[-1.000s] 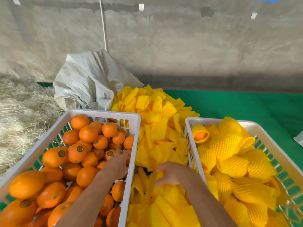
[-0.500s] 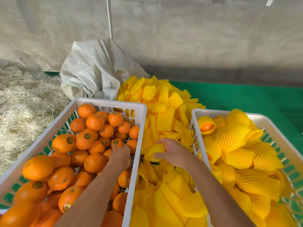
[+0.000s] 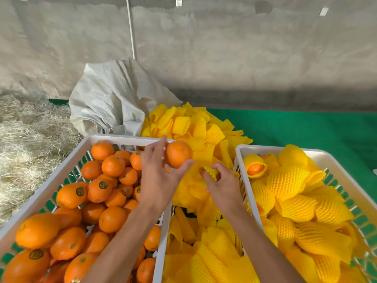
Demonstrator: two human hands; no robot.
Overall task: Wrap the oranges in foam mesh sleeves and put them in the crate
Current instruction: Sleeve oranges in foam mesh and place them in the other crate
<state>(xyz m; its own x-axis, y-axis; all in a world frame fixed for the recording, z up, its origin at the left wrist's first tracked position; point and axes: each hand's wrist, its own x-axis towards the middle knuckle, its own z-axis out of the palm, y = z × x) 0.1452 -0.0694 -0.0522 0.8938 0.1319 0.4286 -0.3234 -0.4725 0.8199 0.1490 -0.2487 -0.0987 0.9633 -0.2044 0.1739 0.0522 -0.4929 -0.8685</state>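
A person's left hand (image 3: 158,176) grips an orange (image 3: 177,154) above the left crate's (image 3: 61,172) rim, while the right hand (image 3: 221,184) pinches a yellow foam mesh sleeve (image 3: 211,172) over the loose sleeve pile (image 3: 195,131). Wrapped oranges (image 3: 289,180) fill the right crate (image 3: 244,149); a white sack (image 3: 114,99) slumps behind.

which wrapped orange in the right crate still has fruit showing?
The one in the right crate's far-left corner: its sleeve gapes open, showing orange skin. The others near it look fully netted.
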